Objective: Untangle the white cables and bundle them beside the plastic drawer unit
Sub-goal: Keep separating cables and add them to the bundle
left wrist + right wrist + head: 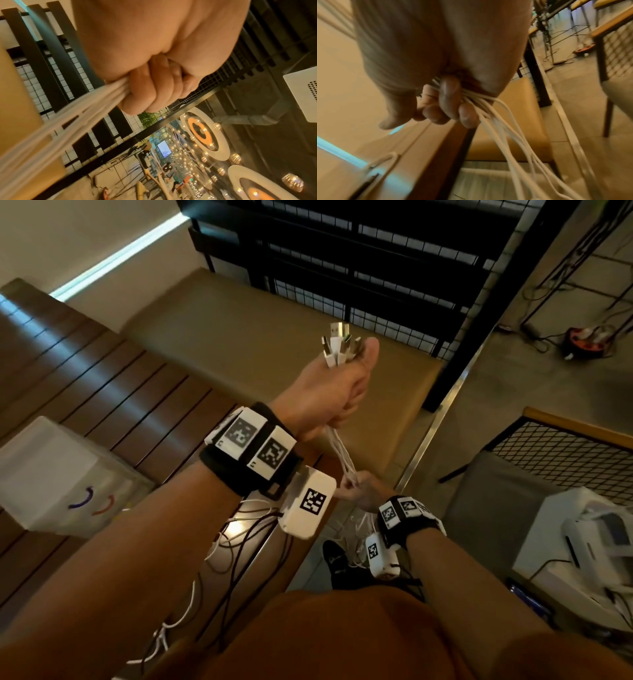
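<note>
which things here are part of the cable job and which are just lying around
Part of the job:
- thin white cables, gripped by left hand and right hand
- translucent plastic drawer unit

Just lying about:
- thin black cables
- orange round power reel
- tan cushioned bench

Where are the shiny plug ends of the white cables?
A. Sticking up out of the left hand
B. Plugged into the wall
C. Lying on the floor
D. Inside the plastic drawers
A. The metal-tipped plug ends poke up above the raised left hand, which grips the thin white cables.
</note>
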A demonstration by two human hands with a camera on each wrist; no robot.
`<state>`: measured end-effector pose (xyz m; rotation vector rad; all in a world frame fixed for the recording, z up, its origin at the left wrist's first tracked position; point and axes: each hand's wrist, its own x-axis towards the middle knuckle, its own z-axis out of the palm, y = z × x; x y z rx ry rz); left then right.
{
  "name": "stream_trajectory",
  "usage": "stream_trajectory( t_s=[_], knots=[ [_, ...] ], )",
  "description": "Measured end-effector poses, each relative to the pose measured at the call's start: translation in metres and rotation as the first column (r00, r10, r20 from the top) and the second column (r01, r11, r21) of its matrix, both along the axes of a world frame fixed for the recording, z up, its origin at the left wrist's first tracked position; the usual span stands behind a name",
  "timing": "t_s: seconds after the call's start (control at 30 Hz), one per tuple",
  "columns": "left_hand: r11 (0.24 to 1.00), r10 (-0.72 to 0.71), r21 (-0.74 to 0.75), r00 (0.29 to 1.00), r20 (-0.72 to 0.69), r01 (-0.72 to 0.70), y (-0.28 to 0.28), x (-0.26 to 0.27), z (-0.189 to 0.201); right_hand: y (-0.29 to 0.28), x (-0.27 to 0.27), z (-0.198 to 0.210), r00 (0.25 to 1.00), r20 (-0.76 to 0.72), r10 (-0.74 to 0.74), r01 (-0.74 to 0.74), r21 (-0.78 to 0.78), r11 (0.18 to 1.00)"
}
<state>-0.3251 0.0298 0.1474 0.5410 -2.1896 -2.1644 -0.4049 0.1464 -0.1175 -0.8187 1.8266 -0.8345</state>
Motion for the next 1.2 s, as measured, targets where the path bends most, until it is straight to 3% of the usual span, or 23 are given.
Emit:
stream_trajectory(
  t_s=[0.1,0.2,0.37,0.53,0.6,0.67,0.7,0.77,0.87,0.93,0.97,1.03,1.13,1.2],
  knots=[
    [0.998,-0.044,0.039,0.996,-0.081,0.047,0.002,-0.002,0.011,0.017,-0.008,-0.029,0.994,-0.090,0.063,-0.048,0.162,0.986],
    [0.996,-0.072,0.049,0.990,-0.124,0.079,0.001,-0.006,0.017,0.037,-0.008,-0.052,0.988,-0.114,0.101,-0.048,0.396,0.917],
    [0.982,-0.185,-0.024,0.983,0.010,0.186,0.008,-0.003,-0.005,0.040,-0.023,-0.024,0.921,-0.174,0.349,-0.193,0.574,0.796],
    [0.972,-0.222,-0.049,0.968,0.118,0.228,0.011,0.000,-0.032,0.028,-0.066,0.050,0.945,-0.146,0.291,-0.202,0.437,0.876],
    [0.976,-0.202,-0.046,0.966,0.160,0.212,0.011,0.003,-0.045,0.011,-0.072,0.101,0.950,-0.237,0.204,-0.155,0.213,0.965],
    [0.979,-0.165,-0.086,0.969,0.186,0.184,0.010,0.007,-0.054,-0.006,-0.061,0.148,0.961,-0.276,0.006,-0.036,-0.105,0.994],
    [0.979,-0.144,-0.117,0.970,0.196,0.169,0.009,0.009,-0.057,-0.012,-0.050,0.171,0.976,-0.208,-0.065,0.016,-0.229,0.973],
    [0.977,-0.120,-0.149,0.973,0.198,0.151,0.008,0.015,-0.059,-0.025,-0.025,0.205,0.998,-0.060,-0.013,-0.008,-0.332,0.943],
    [0.980,-0.030,-0.187,0.984,0.176,0.063,0.007,0.023,-0.063,-0.047,0.003,0.225,0.957,-0.139,0.255,-0.286,-0.300,0.910],
    [0.974,0.163,-0.183,0.973,0.164,-0.132,-0.001,0.035,-0.073,-0.066,0.013,0.227,0.894,-0.294,0.338,-0.413,-0.250,0.876],
    [0.962,0.261,-0.127,0.953,0.154,-0.243,-0.007,0.041,-0.076,-0.075,0.017,0.227,0.857,-0.365,0.363,-0.460,-0.227,0.858],
    [0.941,0.338,-0.072,0.930,0.143,-0.331,-0.019,0.052,-0.074,-0.090,0.024,0.227,0.796,-0.471,0.381,-0.516,-0.197,0.834],
    [0.916,0.391,-0.175,0.899,0.199,-0.360,-0.035,0.068,-0.067,-0.107,0.038,0.222,0.737,-0.572,0.360,-0.564,-0.225,0.795],
    [0.906,0.399,-0.214,0.906,0.145,-0.365,-0.039,0.079,-0.059,-0.117,0.050,0.224,0.689,-0.620,0.375,-0.616,-0.229,0.753]
  ],
)
